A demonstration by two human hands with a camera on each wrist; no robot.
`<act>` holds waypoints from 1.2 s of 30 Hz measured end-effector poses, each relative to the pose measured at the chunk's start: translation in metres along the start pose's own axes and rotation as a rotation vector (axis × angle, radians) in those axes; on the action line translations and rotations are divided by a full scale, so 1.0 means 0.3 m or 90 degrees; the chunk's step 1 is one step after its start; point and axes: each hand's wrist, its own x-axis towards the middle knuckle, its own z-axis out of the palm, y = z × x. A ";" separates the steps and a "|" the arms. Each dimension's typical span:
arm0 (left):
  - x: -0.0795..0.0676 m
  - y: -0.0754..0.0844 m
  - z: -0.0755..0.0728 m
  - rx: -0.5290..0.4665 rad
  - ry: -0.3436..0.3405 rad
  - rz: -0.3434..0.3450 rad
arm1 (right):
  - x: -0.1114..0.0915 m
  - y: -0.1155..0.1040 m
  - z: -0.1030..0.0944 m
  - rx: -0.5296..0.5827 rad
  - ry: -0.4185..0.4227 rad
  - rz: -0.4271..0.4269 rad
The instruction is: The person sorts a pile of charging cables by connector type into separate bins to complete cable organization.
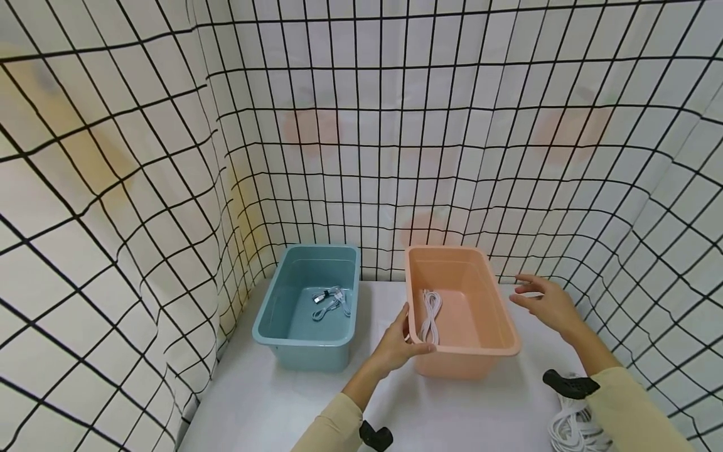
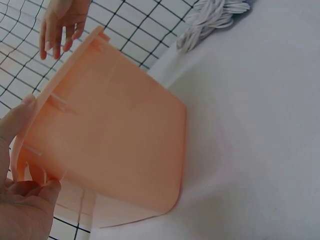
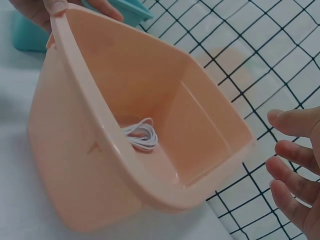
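I record the left hand (image 1: 395,345) gripping the orange bin (image 1: 464,363) near the bench (image 1: 265,408)'s back edge; right hand (image 1: 546,306) beside, fingers parted.

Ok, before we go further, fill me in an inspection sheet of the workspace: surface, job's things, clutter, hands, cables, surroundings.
Surface: white tabletop under both bins.
Job's things: orange bin and, apart from it on the left, blue bin, both upright.
Clutter: nothing seen beyond the bins and cables.
Left hand: grips the orange bin's rim at its near left corner.
Right hand: holds nothing, off the orange bin's right side.
Cables: white coil along the orange bin's left side; looped light cable in the blue bin; white cable pile at near right, partly hidden by the right sleeve.
Surroundings: black grid behind and at both sides, white backing behind it.
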 end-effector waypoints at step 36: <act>0.002 0.009 -0.003 0.002 -0.014 0.011 | -0.302 0.216 0.010 0.029 0.073 0.040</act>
